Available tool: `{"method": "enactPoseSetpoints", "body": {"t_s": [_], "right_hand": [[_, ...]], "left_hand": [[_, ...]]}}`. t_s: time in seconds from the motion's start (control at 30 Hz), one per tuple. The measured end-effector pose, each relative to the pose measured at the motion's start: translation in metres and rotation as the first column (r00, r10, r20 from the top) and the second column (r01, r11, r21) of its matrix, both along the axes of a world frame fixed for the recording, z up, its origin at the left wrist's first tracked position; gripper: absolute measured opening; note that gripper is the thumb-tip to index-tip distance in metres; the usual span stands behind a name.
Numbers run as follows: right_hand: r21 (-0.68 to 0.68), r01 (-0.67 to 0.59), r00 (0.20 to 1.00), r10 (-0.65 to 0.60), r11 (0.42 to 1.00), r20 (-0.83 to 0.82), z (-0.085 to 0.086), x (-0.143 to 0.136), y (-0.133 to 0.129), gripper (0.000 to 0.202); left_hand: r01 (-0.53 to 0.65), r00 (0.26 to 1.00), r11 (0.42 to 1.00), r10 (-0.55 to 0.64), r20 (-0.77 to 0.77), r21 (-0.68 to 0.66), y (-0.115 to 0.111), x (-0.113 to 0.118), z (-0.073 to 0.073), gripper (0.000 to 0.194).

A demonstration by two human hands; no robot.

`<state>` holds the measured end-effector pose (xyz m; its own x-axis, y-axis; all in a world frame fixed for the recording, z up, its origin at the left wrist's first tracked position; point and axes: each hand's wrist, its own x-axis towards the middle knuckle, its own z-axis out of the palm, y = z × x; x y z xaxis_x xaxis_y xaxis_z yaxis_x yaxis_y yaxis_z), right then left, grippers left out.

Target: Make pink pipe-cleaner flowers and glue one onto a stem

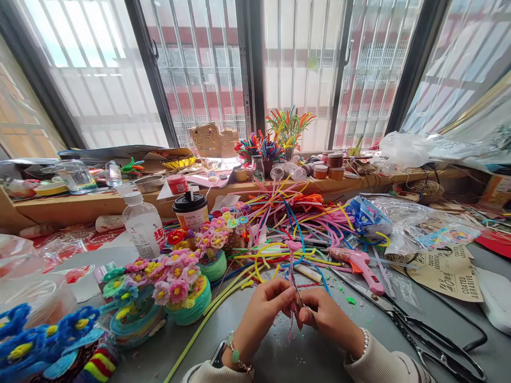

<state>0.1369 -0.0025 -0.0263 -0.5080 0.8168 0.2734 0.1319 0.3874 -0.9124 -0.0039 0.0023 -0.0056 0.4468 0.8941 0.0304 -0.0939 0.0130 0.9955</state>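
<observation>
Tabletop (295, 359) smooth grey, glitter-specked between the wrists; narrow working gap, round teal pots (187, 311) hemming its left side, long steel scissors (379, 299) its right. Person's left hand (265, 308) and right hand (329, 322) pinch stems of a fuzzy pink flower (293, 246), held above the gap, bloom toward the windows (303, 80). Beyond: bendy, plush pipe cleaners (279, 213), heaped.

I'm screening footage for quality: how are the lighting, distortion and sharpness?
Head view: daylight glare whitens the upper-left windowpane; outer window frames splay toward the top, likely wide-angle distortion; left hand and right hand look reasonably sharp.
</observation>
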Motion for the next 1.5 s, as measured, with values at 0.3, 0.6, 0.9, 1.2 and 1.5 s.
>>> {"method": "enactPoseSetpoints", "body": {"t_s": [0.3,0.6,0.9,1.2,1.5], "right_hand": [[-0.005,0.041,0.999,-0.041,0.999,0.008,-0.0016,-0.0016,-0.0004,0.063],[-0.035,0.109,0.994,-0.108,0.993,0.023,-0.0050,-0.0022,0.0022,0.058],[-0.029,0.050,0.999,-0.050,0.998,0.003,0.0006,0.0011,0.0007,0.060],[-0.041,0.108,0.994,-0.108,0.993,0.003,-0.0020,-0.0004,0.0003,0.056],[0.024,0.209,0.973,-0.210,0.978,0.091,0.0008,0.0025,0.0012,0.058]], "left_hand": [[-0.028,1.000,1.000,0.028,0.002,-0.015,-0.0003,0.0012,0.0017,0.028],[-0.053,0.999,0.997,0.053,-0.009,-0.049,-0.0021,0.0011,0.0058,0.028],[0.019,1.000,0.999,-0.019,-0.009,-0.041,-0.0017,0.0016,0.0035,0.028],[-0.006,1.000,0.999,0.007,0.017,-0.050,-0.0023,0.0011,0.0045,0.030],[0.047,0.999,0.998,-0.046,0.022,-0.045,-0.0012,0.0007,0.0017,0.028]]}}
